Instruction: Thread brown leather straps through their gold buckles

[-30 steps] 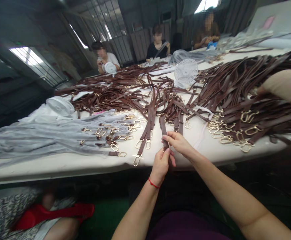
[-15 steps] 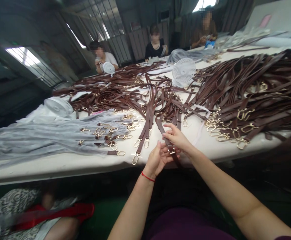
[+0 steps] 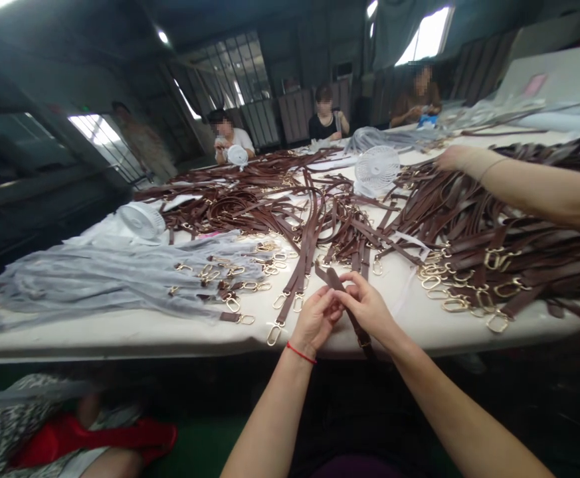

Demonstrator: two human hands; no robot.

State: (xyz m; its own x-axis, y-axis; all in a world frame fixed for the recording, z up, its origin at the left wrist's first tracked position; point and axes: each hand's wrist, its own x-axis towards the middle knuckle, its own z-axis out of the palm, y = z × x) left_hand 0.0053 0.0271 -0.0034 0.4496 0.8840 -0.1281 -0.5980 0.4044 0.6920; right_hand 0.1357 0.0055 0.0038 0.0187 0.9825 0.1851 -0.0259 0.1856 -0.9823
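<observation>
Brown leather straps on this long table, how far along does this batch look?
Hard to say exactly. Looking done: a grey translucent bundle with gold clips at its end seems wrapped. In hand: one brown leather strap between the left hand and right hand. Remaining: large loose heaps of clipped brown straps across the white table.

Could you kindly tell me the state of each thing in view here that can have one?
Left hand: gripping the strap, red string on the wrist.
Right hand: gripping the same strap.
Brown leather strap: held up, its tail hanging past the table edge.
Gold snap hook: fastened to a strap end, lying on the table.
White desk fan: upright; running or not, cannot tell.
Co-worker's hand: extended over the strap pile.
</observation>
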